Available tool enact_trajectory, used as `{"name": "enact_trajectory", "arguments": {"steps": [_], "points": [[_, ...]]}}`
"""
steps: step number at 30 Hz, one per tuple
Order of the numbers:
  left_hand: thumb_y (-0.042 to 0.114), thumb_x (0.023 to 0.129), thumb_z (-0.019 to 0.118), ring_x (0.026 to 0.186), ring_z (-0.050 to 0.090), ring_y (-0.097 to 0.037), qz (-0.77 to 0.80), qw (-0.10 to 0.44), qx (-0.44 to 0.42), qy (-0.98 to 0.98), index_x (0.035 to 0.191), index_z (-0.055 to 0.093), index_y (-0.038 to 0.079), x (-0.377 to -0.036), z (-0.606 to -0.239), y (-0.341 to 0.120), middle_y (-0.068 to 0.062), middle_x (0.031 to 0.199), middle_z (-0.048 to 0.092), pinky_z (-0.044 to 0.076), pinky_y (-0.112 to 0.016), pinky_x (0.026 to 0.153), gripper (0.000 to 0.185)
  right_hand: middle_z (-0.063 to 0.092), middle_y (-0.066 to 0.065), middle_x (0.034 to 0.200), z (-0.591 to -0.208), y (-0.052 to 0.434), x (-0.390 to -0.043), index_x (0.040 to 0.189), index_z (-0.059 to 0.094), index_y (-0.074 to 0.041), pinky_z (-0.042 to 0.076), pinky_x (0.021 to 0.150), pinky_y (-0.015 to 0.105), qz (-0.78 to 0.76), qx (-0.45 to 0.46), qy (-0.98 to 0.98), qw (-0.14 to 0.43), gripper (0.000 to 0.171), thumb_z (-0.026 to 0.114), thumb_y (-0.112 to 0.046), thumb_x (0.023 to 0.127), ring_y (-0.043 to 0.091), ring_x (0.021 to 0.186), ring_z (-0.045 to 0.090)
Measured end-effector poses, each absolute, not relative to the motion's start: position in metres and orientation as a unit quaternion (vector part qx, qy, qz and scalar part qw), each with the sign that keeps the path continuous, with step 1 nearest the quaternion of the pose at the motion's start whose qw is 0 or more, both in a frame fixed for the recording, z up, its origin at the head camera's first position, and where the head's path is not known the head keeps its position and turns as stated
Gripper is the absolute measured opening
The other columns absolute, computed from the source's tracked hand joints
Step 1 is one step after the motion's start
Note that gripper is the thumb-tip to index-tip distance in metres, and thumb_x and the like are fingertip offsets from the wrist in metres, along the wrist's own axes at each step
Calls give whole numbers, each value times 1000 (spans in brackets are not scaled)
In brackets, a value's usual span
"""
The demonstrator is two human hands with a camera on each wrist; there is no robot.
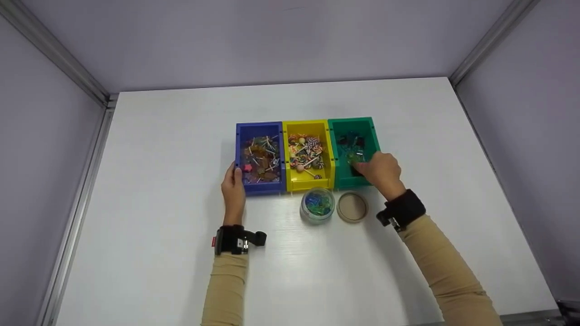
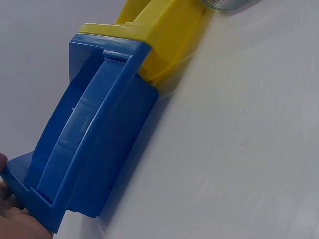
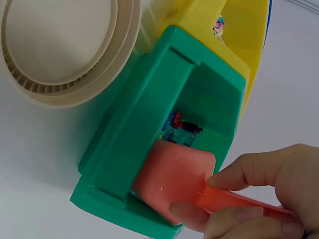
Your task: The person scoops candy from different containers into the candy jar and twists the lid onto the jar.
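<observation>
In the head view, my left hand (image 1: 233, 192) grips the left side wall of a blue bin (image 1: 258, 188), near its front corner. Translucent lollipop-like pieces on sticks lie inside that bin. My right hand (image 1: 382, 173) reaches over the front right of a green bin (image 1: 351, 182). The right wrist view shows it pinching the handle of a pink scoop (image 3: 174, 177), whose head is down inside the green bin. Small glossy blue, green and red pieces (image 3: 187, 132) lie beside the scoop; whatever is under it is hidden.
Between the two bins stands a yellow bin (image 1: 312, 184) with swirl lollipops. In front of the bins are a glass jar (image 1: 317, 217) holding blue and green pieces, and a beige lid (image 1: 352, 207) lying beside it. Walls border the white table (image 1: 149, 203).
</observation>
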State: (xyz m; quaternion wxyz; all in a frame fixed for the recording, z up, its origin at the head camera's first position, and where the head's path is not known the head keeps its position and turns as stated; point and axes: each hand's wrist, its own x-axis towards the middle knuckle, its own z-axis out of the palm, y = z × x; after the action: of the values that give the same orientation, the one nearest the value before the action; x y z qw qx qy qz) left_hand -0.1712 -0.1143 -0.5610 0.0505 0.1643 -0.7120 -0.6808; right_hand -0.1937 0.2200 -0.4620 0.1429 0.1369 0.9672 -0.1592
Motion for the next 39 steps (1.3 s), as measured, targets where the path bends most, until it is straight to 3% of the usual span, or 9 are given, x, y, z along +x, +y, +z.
{"name": "enact_trajectory", "arguments": {"steps": [5,7,13,17,22,25,39], "points": [[22,105,37,145,35,-30,-678,48,152,-717,147,35,-1,-170,-562,-116,-20,152,40,30,-42,122,47,48,8,67,-469,219,-192,66,60,-2,39,45,27,-162,122,974,103,54,59,-50,91,19,60,49],[23,106,37,146,34,-29,-680,45,148,-717,148,34,0,-169,-562,-116,-19,153,39,29,-41,123,48,46,7,64,-472,219,-191,61,56,-3,39,44,27,-161,115,977,84,55,59,-50,91,19,57,48],[23,105,37,146,34,-29,-679,44,152,-717,148,35,1,-169,-560,-116,-18,153,39,29,-40,123,48,56,16,74,-479,217,-192,82,67,7,47,49,35,-163,122,977,62,53,60,-44,92,22,62,51],[21,105,38,145,35,-30,-679,48,149,-717,147,35,0,-169,-560,-115,-20,152,40,30,-41,122,47,65,25,80,-483,217,-192,84,69,7,54,55,47,-175,123,976,33,47,61,-38,92,31,68,61],[22,105,38,145,36,-29,-678,51,150,-718,147,36,0,-170,-559,-115,-19,152,41,30,-40,122,47,68,34,89,-488,217,-191,88,68,13,57,62,57,-181,120,976,2,34,55,-19,90,44,79,67],[22,105,38,146,34,-29,-678,48,153,-718,147,36,0,-170,-560,-115,-18,153,39,29,-40,123,47,67,36,90,-492,216,-190,89,66,16,57,63,59,-178,119,977,-11,32,51,-12,87,47,80,67],[20,105,39,145,35,-30,-668,51,162,-725,147,36,0,-172,-561,-115,-20,152,39,30,-40,122,47,68,34,87,-508,214,-191,87,66,15,56,65,59,-191,122,973,-46,31,54,-14,89,47,80,67]]}}
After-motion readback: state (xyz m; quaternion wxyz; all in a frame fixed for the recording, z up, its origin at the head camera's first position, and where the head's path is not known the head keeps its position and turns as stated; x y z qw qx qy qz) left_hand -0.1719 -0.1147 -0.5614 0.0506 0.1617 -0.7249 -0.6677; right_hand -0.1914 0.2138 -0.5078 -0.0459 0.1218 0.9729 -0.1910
